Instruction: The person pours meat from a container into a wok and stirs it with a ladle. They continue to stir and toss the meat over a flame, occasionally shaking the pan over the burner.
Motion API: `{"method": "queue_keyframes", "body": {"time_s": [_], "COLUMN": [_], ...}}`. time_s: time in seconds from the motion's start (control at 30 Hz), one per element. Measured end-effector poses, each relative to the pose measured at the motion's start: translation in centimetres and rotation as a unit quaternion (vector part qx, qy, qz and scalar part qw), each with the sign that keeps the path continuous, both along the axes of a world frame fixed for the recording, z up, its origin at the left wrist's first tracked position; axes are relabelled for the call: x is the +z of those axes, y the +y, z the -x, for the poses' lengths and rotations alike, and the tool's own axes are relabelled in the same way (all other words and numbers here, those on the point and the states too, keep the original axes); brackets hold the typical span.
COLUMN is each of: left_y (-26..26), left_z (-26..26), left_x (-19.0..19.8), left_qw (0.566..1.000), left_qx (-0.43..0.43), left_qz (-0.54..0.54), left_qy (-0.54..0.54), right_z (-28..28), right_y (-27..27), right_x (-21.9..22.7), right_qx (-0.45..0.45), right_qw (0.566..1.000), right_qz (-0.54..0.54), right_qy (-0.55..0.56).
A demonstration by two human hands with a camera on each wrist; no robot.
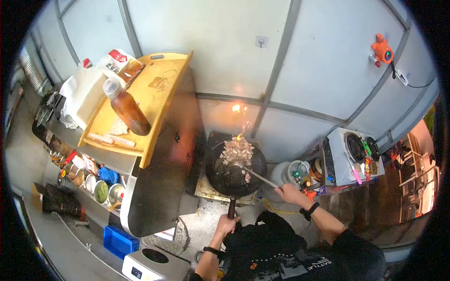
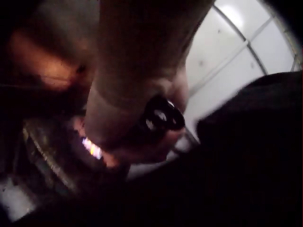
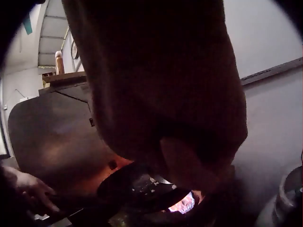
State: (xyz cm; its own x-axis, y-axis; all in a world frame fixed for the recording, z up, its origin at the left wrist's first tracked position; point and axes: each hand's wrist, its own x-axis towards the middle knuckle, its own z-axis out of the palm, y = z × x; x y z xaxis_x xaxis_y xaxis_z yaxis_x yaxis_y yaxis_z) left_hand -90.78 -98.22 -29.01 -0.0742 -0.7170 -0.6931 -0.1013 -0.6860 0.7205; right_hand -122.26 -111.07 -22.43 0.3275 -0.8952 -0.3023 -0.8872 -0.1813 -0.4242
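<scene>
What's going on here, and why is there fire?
Someone is cooking. Their left hand grips the handle of a dark wok, and their right hand holds a long-handled cooking tool that reaches into it. Pale pieces of food are bunched toward the wok's far side, with a few smaller bits nearer the person. The flames show at that far side, probably from the burner underneath.

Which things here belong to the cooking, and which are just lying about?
In use:
- round black wok, its handle in the left hand
- long-handled metal utensil, in the right hand
- pale chopped food

Seemingly just lying about:
- blue rectangular plastic tub
- tall amber bottle
</scene>
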Motion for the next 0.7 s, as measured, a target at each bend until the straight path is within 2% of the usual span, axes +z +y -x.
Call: {"method": "queue_keyframes", "body": {"time_s": [0.07,0.1,0.13,0.2,0.33,0.37,0.43,0.47,0.53,0.57,0.6,0.63,0.67,0.7], "left_y": [-2.8,-4.9,-6.0,-8.0,-8.8,-8.7,-8.7,-8.7,-8.2,-8.1,-8.3,-7.7,-7.3,-5.5], "left_z": [-0.4,-0.3,0.4,0.6,0.4,0.3,0.0,-0.4,-0.3,-0.3,-0.3,-0.7,-1.6,-2.4], "left_x": [-0.8,-1.3,-5.2,-3.5,-6.8,-7.6,-9.4,-10.4,-11.3,-11.5,-10.0,-7.0,-9.6,-10.5], "left_qw": [1.0,0.998,1.0,0.998,0.998,0.998,0.998,0.985,0.989,0.997,0.998,0.995,0.998,0.993], "left_qx": [-0.017,-0.031,0.029,-0.005,0.014,0.014,0.008,-0.062,-0.018,0.021,0.06,0.073,0.044,0.111], "left_qz": [0.018,-0.041,0.004,0.041,0.041,0.039,0.049,0.067,0.088,0.041,-0.006,-0.024,0.019,0.041], "left_qy": [-0.012,-0.025,-0.009,-0.055,-0.052,-0.049,-0.05,-0.146,-0.121,-0.055,0.012,0.07,-0.032,-0.019], "right_z": [-0.5,-0.7,-0.7,-1.0,-2.0,-2.2,-2.8,-3.2,-3.6,-4.1,-4.6,-5.4,-5.4,-5.9], "right_y": [1.4,1.0,0.1,-0.5,-1.8,-1.6,-2.7,-3.0,-4.0,-4.4,-4.7,-5.2,-5.2,-5.3], "right_x": [0.8,0.3,0.1,-0.9,-2.2,-2.0,-2.5,-3.0,-5.0,-5.8,-6.6,-7.7,-8.4,-8.6], "right_qx": [0.011,0.019,0.027,0.027,-0.002,-0.001,-0.019,-0.028,0.012,0.014,0.015,-0.035,-0.048,-0.059], "right_qw": [0.999,0.999,0.998,0.999,0.998,1.0,0.999,0.997,0.998,0.999,0.999,0.998,0.998,0.998], "right_qz": [-0.041,-0.05,-0.054,-0.028,-0.05,0.005,-0.028,-0.046,-0.022,-0.02,-0.019,-0.036,-0.019,-0.001], "right_qy": [-0.006,0.008,0.024,0.016,0.037,0.019,0.042,0.052,0.054,0.047,0.041,0.044,0.032,0.018]}}
